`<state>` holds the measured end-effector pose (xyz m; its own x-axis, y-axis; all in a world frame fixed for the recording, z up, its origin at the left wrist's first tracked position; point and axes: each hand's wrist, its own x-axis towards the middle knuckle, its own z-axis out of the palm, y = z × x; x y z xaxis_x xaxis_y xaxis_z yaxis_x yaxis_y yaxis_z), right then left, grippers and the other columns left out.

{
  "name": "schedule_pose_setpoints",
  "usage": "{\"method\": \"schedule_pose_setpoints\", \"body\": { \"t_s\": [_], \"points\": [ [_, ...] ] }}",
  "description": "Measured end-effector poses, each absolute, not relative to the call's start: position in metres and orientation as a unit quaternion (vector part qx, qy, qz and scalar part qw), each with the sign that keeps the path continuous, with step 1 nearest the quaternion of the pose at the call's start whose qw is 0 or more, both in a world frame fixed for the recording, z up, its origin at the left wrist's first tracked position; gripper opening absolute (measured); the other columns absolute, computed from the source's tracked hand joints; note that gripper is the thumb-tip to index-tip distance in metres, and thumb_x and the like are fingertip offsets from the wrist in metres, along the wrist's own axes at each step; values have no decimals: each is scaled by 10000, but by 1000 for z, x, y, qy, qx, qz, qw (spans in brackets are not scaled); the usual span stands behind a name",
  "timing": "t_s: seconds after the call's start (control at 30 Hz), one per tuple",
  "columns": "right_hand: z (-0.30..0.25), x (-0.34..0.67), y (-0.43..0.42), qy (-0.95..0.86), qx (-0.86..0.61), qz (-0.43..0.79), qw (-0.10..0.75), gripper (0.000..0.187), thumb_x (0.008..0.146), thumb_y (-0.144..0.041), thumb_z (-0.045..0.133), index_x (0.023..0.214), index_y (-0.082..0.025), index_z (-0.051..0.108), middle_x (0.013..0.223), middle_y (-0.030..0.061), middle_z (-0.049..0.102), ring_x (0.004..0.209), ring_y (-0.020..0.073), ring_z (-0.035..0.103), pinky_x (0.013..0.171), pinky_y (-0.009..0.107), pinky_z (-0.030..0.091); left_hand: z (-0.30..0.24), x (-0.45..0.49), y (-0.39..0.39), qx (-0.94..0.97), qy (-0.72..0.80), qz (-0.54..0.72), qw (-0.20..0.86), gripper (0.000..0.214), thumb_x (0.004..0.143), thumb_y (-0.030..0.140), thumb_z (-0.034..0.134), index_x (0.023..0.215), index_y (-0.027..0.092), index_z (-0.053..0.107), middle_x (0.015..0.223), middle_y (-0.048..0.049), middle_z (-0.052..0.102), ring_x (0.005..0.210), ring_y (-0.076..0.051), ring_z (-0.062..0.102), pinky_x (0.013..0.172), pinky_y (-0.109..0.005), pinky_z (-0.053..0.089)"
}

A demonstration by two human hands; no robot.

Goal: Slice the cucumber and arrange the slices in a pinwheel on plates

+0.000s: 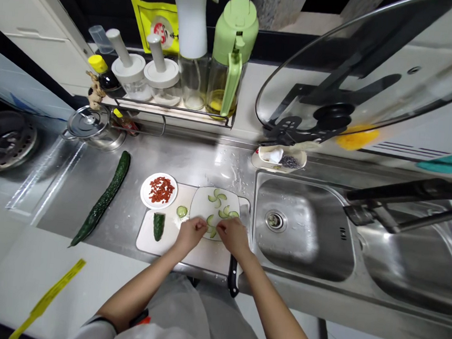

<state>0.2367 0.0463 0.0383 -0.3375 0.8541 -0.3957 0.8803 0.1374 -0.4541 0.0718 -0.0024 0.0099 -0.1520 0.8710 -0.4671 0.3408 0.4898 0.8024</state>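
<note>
Over the near part of a white plate (204, 203) are both of my hands, fingertips drawn together. My left hand (191, 233) is closed in a pinch beside a cucumber slice (209, 220); what it holds is too small to make out. My right hand (233, 235) is pinched too, its fingertips hidden from clear view. Thin curved cucumber slices (219, 194) lie in small groups on the plate. The plate rests on a white cutting board (147, 236), where a cut cucumber piece (158, 227) and a small stack of round slices (181, 211) also sit.
A small plate of red dried berries (161, 189) overlaps the board's far left corner. Left lies a whole cucumber (102, 203). A black-handled knife (233, 278) sticks out past the board's near edge. The sink (304, 224) is right; a condiment rack (168, 109) stands behind.
</note>
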Motion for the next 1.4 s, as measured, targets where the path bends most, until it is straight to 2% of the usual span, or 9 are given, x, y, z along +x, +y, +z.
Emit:
{"method": "schedule_pose_setpoints", "body": {
  "t_s": [0.2,0.6,0.97,1.4],
  "points": [
    [33,229,50,753,586,-298,29,107,848,-259,528,801,-223,616,833,39,655,958,213,478,694,297,285,19,76,0,489,737,197,424,150,787,237,559,909,212,643,706,-5,654,668,-146,585,660,-236,374],
    [23,225,53,782,569,-252,47,146,876,-267,494,814,-225,620,871,53,665,978,229,461,711,309,280,30,81,6,471,756,154,428,118,790,248,589,882,241,664,797,-36,686,798,-183,607,699,-244,361],
    [18,226,48,809,547,-211,39,223,916,-298,444,873,-214,647,936,85,649,1022,249,437,720,329,269,22,80,6,523,746,115,396,145,810,239,545,894,242,663,805,-45,682,751,-178,599,663,-250,336],
    [12,228,46,811,551,-196,23,214,909,-290,471,837,-212,656,908,68,640,1013,245,432,695,326,252,24,79,8,530,742,89,401,168,799,254,558,925,236,667,812,-46,691,767,-180,608,668,-252,357]
  ]
}}
